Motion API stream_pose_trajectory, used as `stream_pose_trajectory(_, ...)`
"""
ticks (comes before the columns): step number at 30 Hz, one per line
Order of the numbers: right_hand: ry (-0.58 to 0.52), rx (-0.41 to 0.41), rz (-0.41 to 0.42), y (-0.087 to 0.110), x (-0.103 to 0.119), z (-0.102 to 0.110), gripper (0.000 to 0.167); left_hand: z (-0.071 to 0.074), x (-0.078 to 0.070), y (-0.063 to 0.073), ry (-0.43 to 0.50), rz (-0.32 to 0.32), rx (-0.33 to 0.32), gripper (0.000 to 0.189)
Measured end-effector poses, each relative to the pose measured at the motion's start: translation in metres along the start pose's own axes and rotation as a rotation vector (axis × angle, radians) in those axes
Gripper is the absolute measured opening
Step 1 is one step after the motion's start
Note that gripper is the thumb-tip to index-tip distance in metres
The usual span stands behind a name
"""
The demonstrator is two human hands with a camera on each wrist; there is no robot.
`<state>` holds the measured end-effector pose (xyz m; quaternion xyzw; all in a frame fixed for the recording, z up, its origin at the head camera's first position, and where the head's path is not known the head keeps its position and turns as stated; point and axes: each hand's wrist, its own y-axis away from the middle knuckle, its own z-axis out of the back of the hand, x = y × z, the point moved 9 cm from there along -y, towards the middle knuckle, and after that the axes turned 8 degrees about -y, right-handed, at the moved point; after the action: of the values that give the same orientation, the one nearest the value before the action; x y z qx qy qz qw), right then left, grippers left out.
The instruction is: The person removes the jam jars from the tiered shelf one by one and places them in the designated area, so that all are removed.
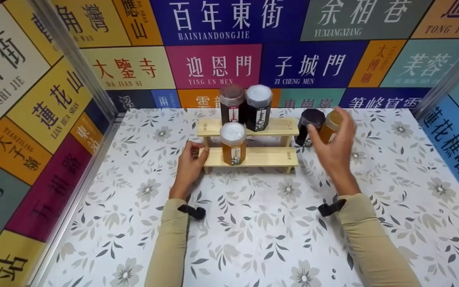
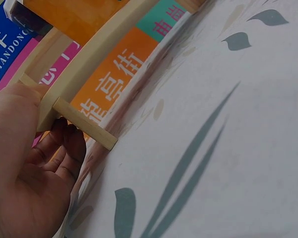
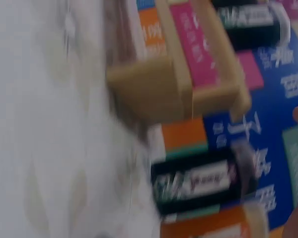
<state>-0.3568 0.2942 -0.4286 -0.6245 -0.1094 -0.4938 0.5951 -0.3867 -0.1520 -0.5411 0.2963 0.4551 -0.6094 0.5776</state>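
Observation:
My left hand (image 1: 190,163) holds the left end of a two-step wooden rack (image 1: 269,156); in the left wrist view its thumb lies at the lower board and its fingers curl beneath. An amber jar with a white lid (image 1: 233,147) stands on the lower step. On the upper step are a dark jar with a brownish lid (image 1: 232,107) and a dark jar with a white lid (image 1: 259,109). My right hand (image 1: 336,149), fingers spread, is beside a dark jar (image 3: 203,181) and an amber jar (image 3: 213,225) on the table, apart from both in the right wrist view.
The table (image 1: 237,231) has a white cloth printed with grey leaves and flowers. Panels with street names (image 1: 213,65) wall it in at the back and both sides. A metal frame edge (image 1: 70,191) runs along the left.

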Motion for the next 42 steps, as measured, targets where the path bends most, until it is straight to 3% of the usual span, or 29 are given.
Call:
stream_pose_trajectory(4,-0.130,0.096,0.069,0.016,0.045,-0.037,0.065,0.000,0.000,-0.001,-0.003,-0.008,-0.002,0.027)
stream_pose_trajectory(8,-0.231,0.210,0.070,0.030,0.066,-0.073,0.063,0.000,0.002,-0.001,-0.005,-0.008,-0.001,0.027)
stream_pose_trajectory(18,-0.364,0.452,-0.121,0.066,0.068,-0.151,0.079,0.003,-0.001,-0.001,-0.012,-0.008,0.006,0.028)
stream_pose_trajectory(23,-0.369,0.504,-0.185,0.082,0.067,-0.182,0.091,0.003,-0.001,0.001,-0.016,-0.007,0.014,0.029)
stream_pose_trajectory(29,-0.322,0.431,-0.174,0.087,0.062,-0.189,0.092,0.000,-0.002,0.002,-0.021,-0.012,0.010,0.029)
stream_pose_trajectory(33,-0.304,0.423,-0.171,0.088,0.061,-0.185,0.089,-0.001,-0.001,0.002,-0.015,-0.010,0.005,0.029)
stream_pose_trajectory(42,-0.284,0.442,-0.201,0.085,0.044,-0.150,0.087,0.001,0.000,0.000,-0.010,-0.013,0.011,0.028)
